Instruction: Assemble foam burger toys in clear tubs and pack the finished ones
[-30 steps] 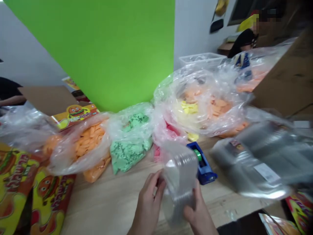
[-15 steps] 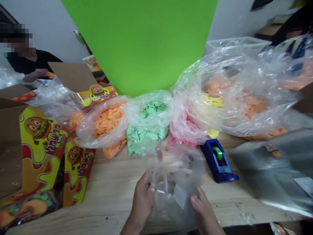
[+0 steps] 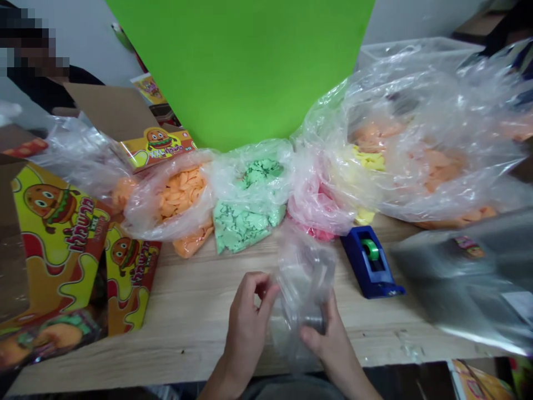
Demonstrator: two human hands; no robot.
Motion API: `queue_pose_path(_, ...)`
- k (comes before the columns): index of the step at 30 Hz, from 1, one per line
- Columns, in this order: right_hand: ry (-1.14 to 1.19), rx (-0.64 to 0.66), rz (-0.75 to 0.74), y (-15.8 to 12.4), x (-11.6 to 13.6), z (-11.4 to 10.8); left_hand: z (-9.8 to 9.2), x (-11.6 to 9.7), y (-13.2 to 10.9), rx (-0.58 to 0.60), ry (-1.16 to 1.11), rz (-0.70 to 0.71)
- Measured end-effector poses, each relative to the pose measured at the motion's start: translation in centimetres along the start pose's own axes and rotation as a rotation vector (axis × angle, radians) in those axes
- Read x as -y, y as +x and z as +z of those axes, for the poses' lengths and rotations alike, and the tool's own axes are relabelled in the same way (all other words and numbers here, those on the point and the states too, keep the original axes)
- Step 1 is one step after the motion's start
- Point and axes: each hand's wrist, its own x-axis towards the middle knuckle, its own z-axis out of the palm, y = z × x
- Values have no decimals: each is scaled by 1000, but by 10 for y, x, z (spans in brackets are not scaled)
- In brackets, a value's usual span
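My right hand (image 3: 327,333) grips the lower part of a crumpled transparent plastic bag (image 3: 303,283), with a small, indistinct object inside it. My left hand (image 3: 247,319) is curled, its fingertips pressed against the bag's left edge. Just beyond the hands, a bag of mint-green pieces (image 3: 245,219) and a bag of pink pieces (image 3: 316,208) lie on the light wooden table (image 3: 187,333). A blue tape dispenser (image 3: 370,261) with a green roll stands to the right of the hands.
A bag of orange pieces (image 3: 179,200) and a large bag of orange and yellow pieces (image 3: 416,150) lie along the back. Burger-printed cartons (image 3: 54,239) stand at left, blurred silver packaging (image 3: 462,272) at right. A person (image 3: 45,83) sits at upper left behind a green backdrop's edge.
The view has swung from a tilted angle to nearly level. The bag is gathered narrower than half a second ago, and my left hand has moved up along its side with its fingers curled.
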Motion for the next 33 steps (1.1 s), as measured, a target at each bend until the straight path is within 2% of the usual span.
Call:
queue_pose_path(5, 30, -44, 21, 0, 0, -3, 2, 0, 1, 3, -18, -73)
queue_pose_path(12, -56, -124, 27, -1, -3, -14, -7, 2, 6, 68, -174, -185)
queue_pose_path(17, 46, 1, 56, -3, -4, -8, -10, -3, 9, -56, -297, -183)
queue_pose_path(20, 71, 91, 74, -6, -11, -2, -11, -11, 14, -196, -298, -193)
queue_pose_path(22, 38, 145, 95, -7, -18, 0, -13, -14, 18, -223, -314, -187)
queue_pose_path(26, -43, 201, 90, -4, -29, -1, -15, -15, 26, -123, -372, -108)
queue_pose_path(29, -57, 253, 98, -2, -27, -2, -16, -16, 29, -78, -394, -75)
queue_pose_path(33, -72, 249, 133, -2, -22, -6, -19, -15, 33, -34, -203, 6)
